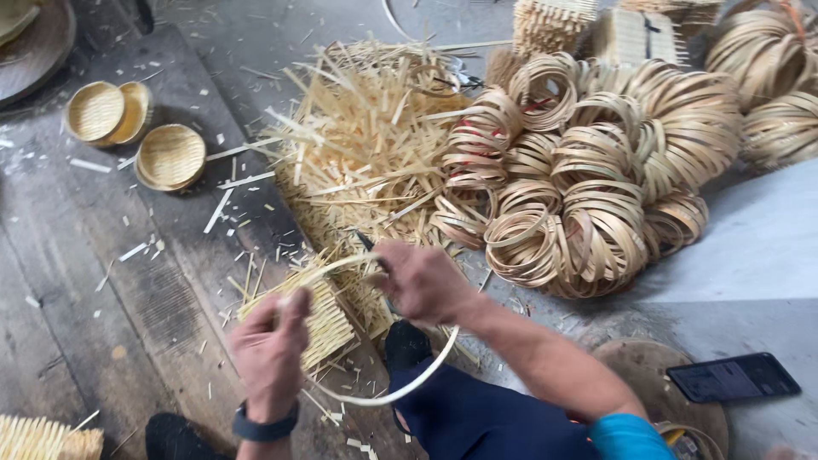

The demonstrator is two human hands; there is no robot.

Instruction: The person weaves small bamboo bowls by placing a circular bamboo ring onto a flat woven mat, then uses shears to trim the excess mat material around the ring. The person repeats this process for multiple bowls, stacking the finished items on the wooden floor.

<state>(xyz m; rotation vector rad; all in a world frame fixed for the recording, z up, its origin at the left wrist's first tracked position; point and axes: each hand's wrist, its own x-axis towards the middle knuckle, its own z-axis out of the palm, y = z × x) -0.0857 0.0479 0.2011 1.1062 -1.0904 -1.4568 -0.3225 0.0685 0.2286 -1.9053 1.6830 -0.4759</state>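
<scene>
My left hand (271,351) and my right hand (419,281) both grip a thin bamboo strip bent into a hoop (400,390). The hoop curves from the left hand up over to the right hand and down around my knee. Under the hands lies a flat woven bamboo mat (328,319) with loose ends sticking out. A dark tool handle (365,241) pokes out just above the right hand. I wear a dark band on the left wrist.
A heap of bamboo slivers (358,145) lies ahead. Stacks of coiled bamboo rings (588,179) fill the right. Three small woven bowls (170,156) sit at left. A phone (733,376) rests on a round stool at lower right. Scraps litter the floor.
</scene>
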